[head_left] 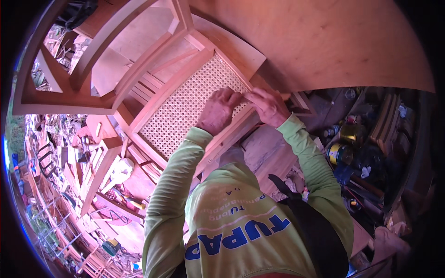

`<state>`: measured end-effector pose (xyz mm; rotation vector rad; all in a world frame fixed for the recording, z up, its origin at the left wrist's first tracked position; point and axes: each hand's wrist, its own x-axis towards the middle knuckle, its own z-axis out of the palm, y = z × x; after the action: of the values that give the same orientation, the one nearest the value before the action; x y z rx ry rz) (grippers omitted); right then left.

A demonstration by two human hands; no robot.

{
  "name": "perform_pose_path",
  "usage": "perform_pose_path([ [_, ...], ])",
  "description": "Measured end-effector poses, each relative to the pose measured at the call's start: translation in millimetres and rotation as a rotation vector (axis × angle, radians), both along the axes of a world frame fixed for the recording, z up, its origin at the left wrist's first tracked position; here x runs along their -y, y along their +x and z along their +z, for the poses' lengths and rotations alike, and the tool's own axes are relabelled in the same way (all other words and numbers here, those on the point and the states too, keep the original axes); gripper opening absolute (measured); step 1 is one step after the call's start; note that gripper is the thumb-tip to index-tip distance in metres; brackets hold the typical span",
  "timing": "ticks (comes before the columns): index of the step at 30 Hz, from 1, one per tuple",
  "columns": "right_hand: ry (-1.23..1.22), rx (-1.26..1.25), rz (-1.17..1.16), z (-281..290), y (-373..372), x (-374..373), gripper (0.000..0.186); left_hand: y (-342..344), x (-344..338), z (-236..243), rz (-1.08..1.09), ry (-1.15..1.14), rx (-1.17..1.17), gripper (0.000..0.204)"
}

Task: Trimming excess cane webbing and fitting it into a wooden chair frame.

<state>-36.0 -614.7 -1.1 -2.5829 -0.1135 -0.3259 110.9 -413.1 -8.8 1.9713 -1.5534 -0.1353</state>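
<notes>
A panel of woven cane fills the seat of a wooden chair frame in front of me. My left hand rests over the cane near its right end, fingers curled and closed. My right hand is beside it at the seat's right corner, its thumb and fingers pinched together close to the left fingertips. Whatever lies between the fingers of either hand is too small or hidden to make out. The curved wooden backrest of the chair stands at the upper left.
A large wooden sheet spans the upper right. Jars and bottles, including a yellow-labelled container, crowd the dark area at right, near stacked wood strips. Wood pieces and scraps clutter the lower left, with a green-and-yellow can.
</notes>
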Motion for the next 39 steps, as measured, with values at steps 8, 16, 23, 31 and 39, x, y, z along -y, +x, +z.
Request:
perform_pose_path([
  [8,0.270,0.191,-0.423,-54.1,22.3,12.8,0.030,-39.0,-35.7,-15.0,0.375,-0.019,-0.069,0.045],
  [16,0.022,0.253,-0.474,-89.3,74.8,3.9,0.032,-86.2,-60.3,-63.2,0.220,0.213,0.008,0.051],
  [23,-0.059,0.200,-0.452,-94.7,90.5,9.3,0.035,-7.9,-41.0,-67.6,0.485,0.093,0.326,0.058],
  [31,0.005,0.143,-0.396,-101.7,97.4,4.1,0.050,100.3,-50.7,-44.0,0.582,0.317,0.347,0.063],
  [39,0.045,0.085,-0.391,-106.9,94.4,-3.0,0.052,107.6,-56.2,-55.0,0.537,0.236,0.326,0.065],
])
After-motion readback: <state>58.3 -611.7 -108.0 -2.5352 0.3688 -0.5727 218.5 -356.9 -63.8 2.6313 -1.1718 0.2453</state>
